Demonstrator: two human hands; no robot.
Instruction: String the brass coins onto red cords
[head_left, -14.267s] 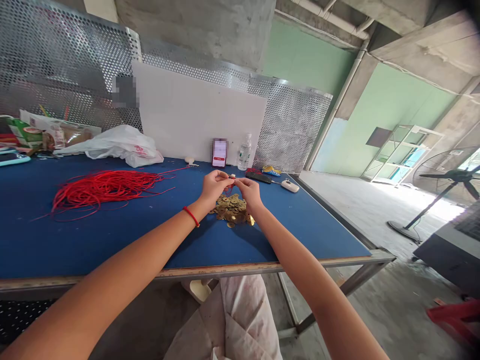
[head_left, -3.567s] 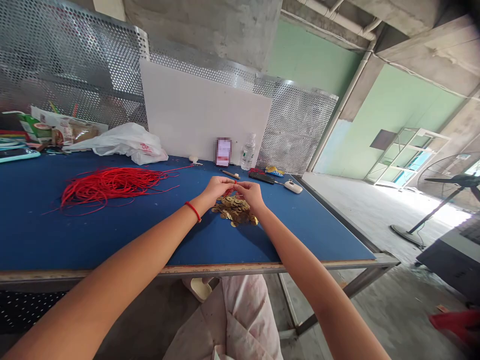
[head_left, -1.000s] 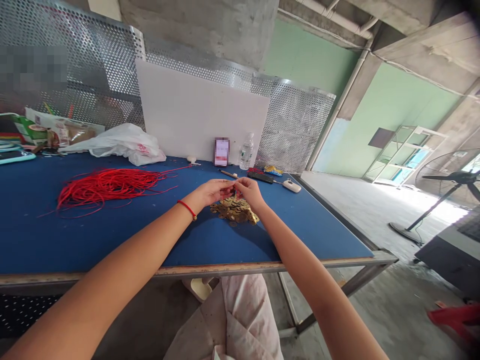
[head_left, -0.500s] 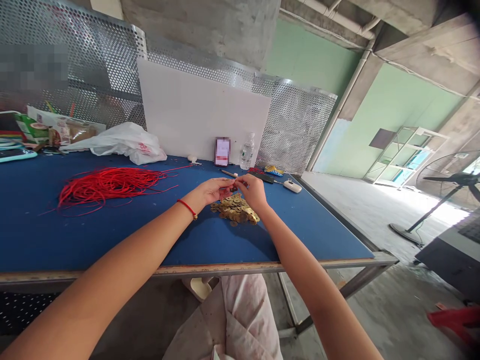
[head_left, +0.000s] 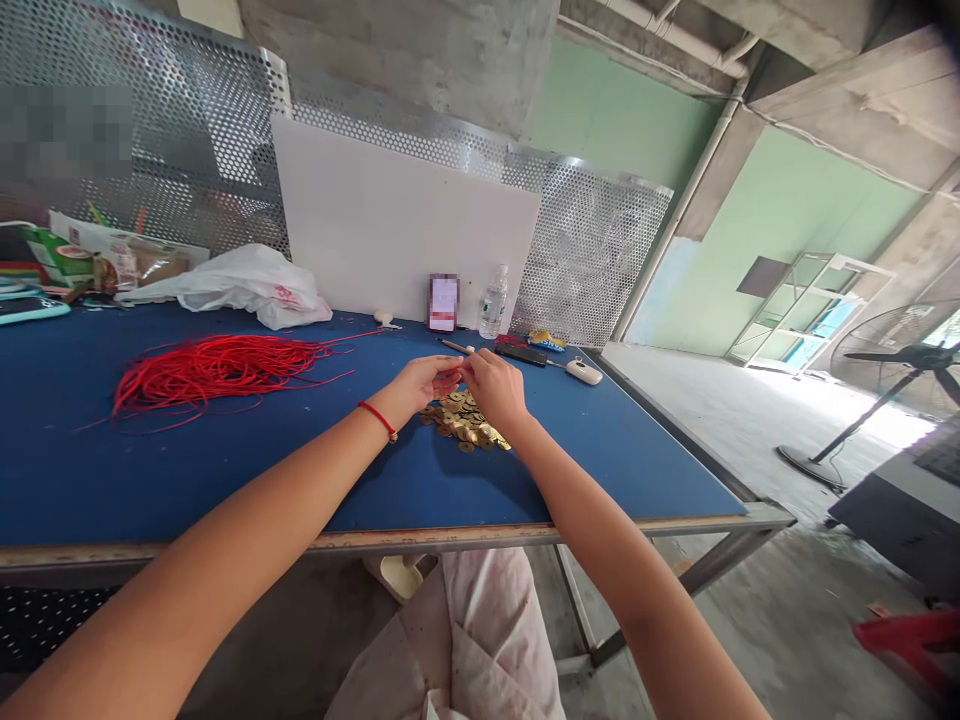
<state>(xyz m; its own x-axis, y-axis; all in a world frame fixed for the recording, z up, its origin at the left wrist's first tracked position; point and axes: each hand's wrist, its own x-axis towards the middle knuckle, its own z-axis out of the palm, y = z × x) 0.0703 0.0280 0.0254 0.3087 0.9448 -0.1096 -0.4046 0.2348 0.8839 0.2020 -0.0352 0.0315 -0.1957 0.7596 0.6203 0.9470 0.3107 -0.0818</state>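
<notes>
My left hand point(head_left: 421, 384) and my right hand point(head_left: 495, 384) meet fingertip to fingertip just above a heap of brass-coloured coins point(head_left: 466, 425) on the blue table. Both are closed in a pinch. Whatever sits between the fingers is too small and too covered to make out. The coins are round, and some show a hole in the middle; my right hand hides part of the heap. A tangled bundle of red cord point(head_left: 217, 375) lies to the left, with loose ends spreading towards the middle. A red cord bracelet point(head_left: 379, 419) circles my left wrist.
Along the back stand a phone point(head_left: 443, 303), a clear bottle point(head_left: 493, 305) and a white plastic bag point(head_left: 255, 288). A pen point(head_left: 453, 346), a dark flat object point(head_left: 523, 353) and a small white device point(head_left: 583, 372) lie beyond my hands. The blue table point(head_left: 225, 485) ends close to my lap.
My right hand has turned and shifted slightly left, covering the gap between the fingertips that showed before. The hands are closer together; the coins and cord bundle stay put.
</notes>
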